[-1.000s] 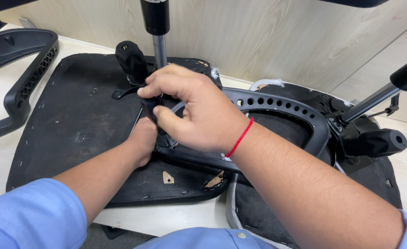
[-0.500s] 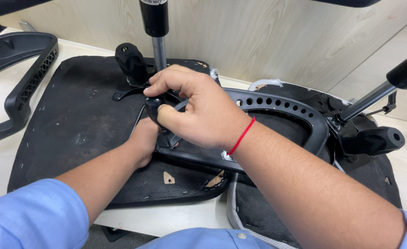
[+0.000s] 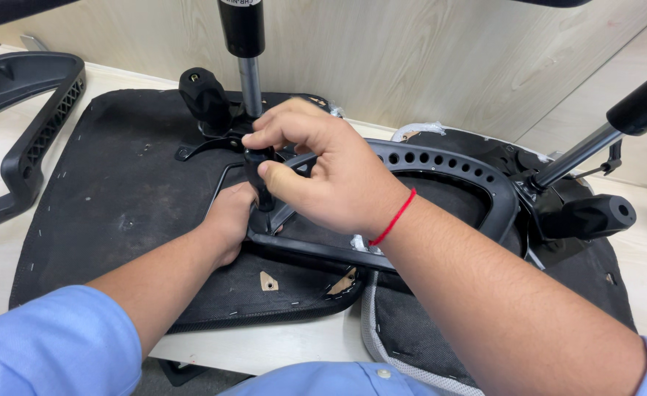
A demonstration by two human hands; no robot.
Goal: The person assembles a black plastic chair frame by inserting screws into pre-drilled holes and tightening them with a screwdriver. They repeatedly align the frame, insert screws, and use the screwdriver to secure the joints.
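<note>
The right hand (image 3: 331,172) is clamped around a short black tool handle (image 3: 259,176) standing upright over the black metal chair mechanism plate (image 3: 301,246), which sits on the upturned black fabric seat base (image 3: 111,198) on the pale worktop (image 3: 279,348). The left hand (image 3: 229,220) presses against the plate just below; its fingers are hidden, so its grip cannot be told. The tool's tip is covered. A white label band on the black gas cylinder (image 3: 241,29) is cut off at the top edge.

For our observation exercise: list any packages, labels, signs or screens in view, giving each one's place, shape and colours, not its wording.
Label: a narrow white band with small dark print, wrapped round the top of the black gas-lift cylinder, at the upper edge of the view.
No packages, signs or screens in view.
</note>
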